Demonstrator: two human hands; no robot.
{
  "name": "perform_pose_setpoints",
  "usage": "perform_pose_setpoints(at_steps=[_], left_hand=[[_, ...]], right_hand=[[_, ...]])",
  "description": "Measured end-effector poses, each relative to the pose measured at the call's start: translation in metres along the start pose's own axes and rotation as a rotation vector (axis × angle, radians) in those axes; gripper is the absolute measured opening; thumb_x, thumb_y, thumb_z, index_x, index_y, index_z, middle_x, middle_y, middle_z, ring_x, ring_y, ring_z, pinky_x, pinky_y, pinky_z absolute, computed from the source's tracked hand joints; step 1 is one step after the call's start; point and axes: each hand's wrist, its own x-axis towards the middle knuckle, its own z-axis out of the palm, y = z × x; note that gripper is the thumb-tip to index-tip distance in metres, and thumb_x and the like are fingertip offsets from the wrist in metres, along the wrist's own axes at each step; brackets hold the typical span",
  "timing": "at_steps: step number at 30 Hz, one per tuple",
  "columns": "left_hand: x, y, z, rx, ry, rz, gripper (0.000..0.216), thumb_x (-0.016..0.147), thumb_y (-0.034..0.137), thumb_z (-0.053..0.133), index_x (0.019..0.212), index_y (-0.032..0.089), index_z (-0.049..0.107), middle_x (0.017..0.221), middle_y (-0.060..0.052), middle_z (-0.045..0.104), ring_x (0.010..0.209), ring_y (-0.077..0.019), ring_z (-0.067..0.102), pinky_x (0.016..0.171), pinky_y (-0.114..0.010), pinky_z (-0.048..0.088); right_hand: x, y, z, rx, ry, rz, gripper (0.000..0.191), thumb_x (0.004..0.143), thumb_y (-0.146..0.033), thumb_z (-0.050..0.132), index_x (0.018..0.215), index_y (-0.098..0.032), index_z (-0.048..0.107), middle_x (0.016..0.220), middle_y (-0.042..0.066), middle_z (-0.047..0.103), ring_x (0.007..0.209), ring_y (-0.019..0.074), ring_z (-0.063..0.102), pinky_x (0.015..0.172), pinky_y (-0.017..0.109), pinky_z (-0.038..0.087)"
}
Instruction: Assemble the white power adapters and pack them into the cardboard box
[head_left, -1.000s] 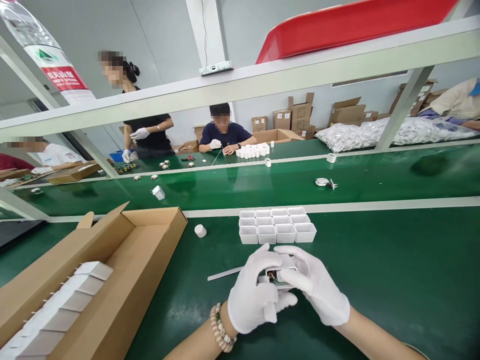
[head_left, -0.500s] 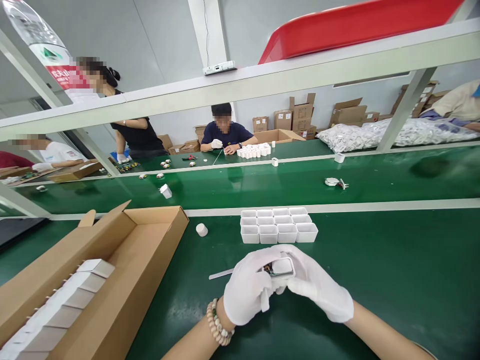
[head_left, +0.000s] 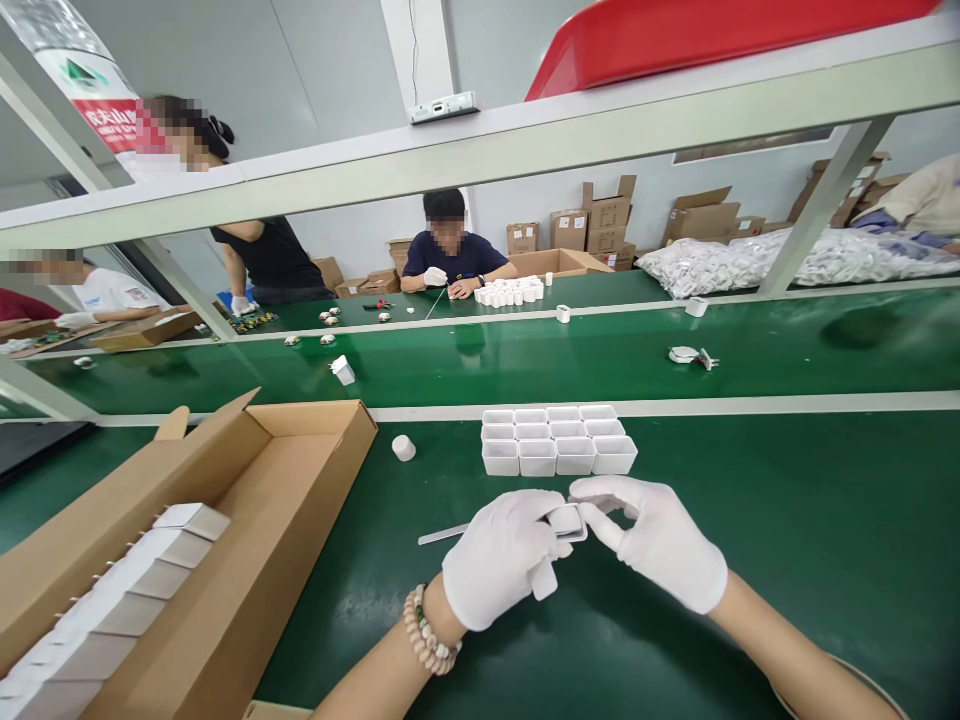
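**Green bench, white casing between gloved hands**

A green table [head_left: 787,540] fills the room's foreground; beyond it a conveyor belt [head_left: 525,360], where other people sit. Left of the block of white shells [head_left: 559,440] lies a cardboard box [head_left: 247,520]. Just before the shells, left hand [head_left: 499,570] and right hand [head_left: 656,540] pinch a small white casing [head_left: 568,521].

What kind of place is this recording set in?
Most likely a small-electronics assembly line: a long green conveyor belt carrying loose parts, gloved workers seated along it, a block of white plastic housings, and stacked cardboard boxes behind.
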Motion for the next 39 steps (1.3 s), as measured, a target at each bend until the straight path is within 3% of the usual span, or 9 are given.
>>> perform_pose_setpoints(at_steps=[3, 7, 13, 20, 23, 29, 32, 36, 39], left_hand=[[-0.002, -0.003, 0.005, 0.063, 0.005, 0.077, 0.014, 0.087, 0.023, 0.051, 0.076, 0.016, 0.055, 0.08, -0.004, 0.06, 0.072, -0.0172, 0.057, 0.067, -0.03, 0.049], [-0.005, -0.006, 0.011, 0.109, 0.099, 0.176, 0.011, 0.086, 0.021, 0.053, 0.077, 0.015, 0.056, 0.085, -0.007, 0.061, 0.078, -0.019, 0.059, 0.073, -0.031, 0.05], [-0.002, -0.005, 0.013, 0.136, -0.03, 0.144, 0.01, 0.082, 0.014, 0.049, 0.072, 0.016, 0.052, 0.072, -0.003, 0.057, 0.065, -0.0162, 0.054, 0.063, -0.028, 0.047], [-0.007, -0.007, 0.017, 0.115, 0.081, 0.218, 0.016, 0.088, 0.02, 0.046, 0.077, 0.016, 0.056, 0.081, -0.006, 0.062, 0.075, -0.0183, 0.059, 0.069, -0.029, 0.047], [-0.004, -0.006, 0.014, 0.1, 0.033, 0.211, 0.015, 0.089, 0.02, 0.046, 0.079, 0.015, 0.056, 0.081, -0.005, 0.061, 0.074, -0.0181, 0.058, 0.067, -0.029, 0.045], [0.003, -0.001, 0.006, -0.067, -0.183, -0.036, 0.011, 0.086, 0.018, 0.05, 0.075, 0.018, 0.051, 0.071, 0.002, 0.055, 0.067, -0.0137, 0.051, 0.067, -0.027, 0.045], [0.001, 0.003, 0.009, -0.133, -0.199, -0.026, 0.009, 0.084, 0.016, 0.047, 0.085, 0.018, 0.055, 0.08, -0.001, 0.059, 0.076, -0.0167, 0.054, 0.076, -0.03, 0.047], [0.001, 0.004, 0.011, -0.132, -0.232, -0.02, 0.013, 0.08, 0.014, 0.046, 0.088, 0.015, 0.057, 0.087, -0.006, 0.061, 0.079, -0.0193, 0.054, 0.078, -0.033, 0.046], [0.005, 0.005, 0.004, -0.21, -0.233, -0.038, 0.012, 0.084, 0.012, 0.046, 0.088, 0.017, 0.056, 0.089, -0.001, 0.061, 0.081, -0.0157, 0.054, 0.081, -0.028, 0.043]], right_hand=[[0.001, 0.002, 0.0, -0.032, -0.04, 0.0, 0.017, 0.08, -0.027, 0.058, 0.096, -0.026, 0.064, 0.08, 0.0, 0.074, 0.069, 0.0207, 0.07, 0.067, 0.036, 0.059], [0.0, 0.004, 0.0, -0.063, -0.089, 0.025, 0.019, 0.08, -0.027, 0.057, 0.099, -0.028, 0.061, 0.079, -0.002, 0.073, 0.073, 0.0204, 0.071, 0.071, 0.036, 0.059], [-0.001, 0.008, 0.001, -0.097, -0.126, 0.062, 0.017, 0.082, -0.028, 0.057, 0.098, -0.032, 0.058, 0.075, -0.004, 0.071, 0.073, 0.0204, 0.069, 0.07, 0.037, 0.057], [0.001, 0.008, -0.002, -0.093, -0.14, 0.108, 0.009, 0.082, -0.035, 0.058, 0.089, -0.031, 0.064, 0.072, -0.003, 0.072, 0.067, 0.0207, 0.069, 0.065, 0.036, 0.056], [0.002, 0.006, -0.006, -0.1, -0.178, 0.111, 0.01, 0.083, -0.037, 0.058, 0.083, -0.028, 0.064, 0.073, -0.002, 0.071, 0.067, 0.0204, 0.067, 0.064, 0.036, 0.055], [0.008, 0.003, -0.013, 0.15, -0.339, 0.125, 0.021, 0.08, -0.034, 0.063, 0.097, -0.022, 0.062, 0.081, 0.002, 0.069, 0.073, 0.0199, 0.065, 0.073, 0.038, 0.056], [0.005, 0.007, -0.003, 0.135, -0.322, 0.126, 0.035, 0.079, -0.025, 0.062, 0.113, -0.022, 0.056, 0.086, 0.003, 0.067, 0.076, 0.0199, 0.064, 0.073, 0.039, 0.056], [-0.002, 0.008, 0.008, 0.05, -0.221, 0.033, 0.043, 0.08, -0.017, 0.054, 0.123, -0.025, 0.052, 0.114, 0.007, 0.059, 0.096, 0.0229, 0.061, 0.087, 0.044, 0.051], [-0.001, 0.006, 0.0, 0.233, -0.286, 0.022, 0.044, 0.085, -0.023, 0.053, 0.129, -0.028, 0.047, 0.128, 0.007, 0.052, 0.113, 0.0253, 0.054, 0.097, 0.047, 0.045]])
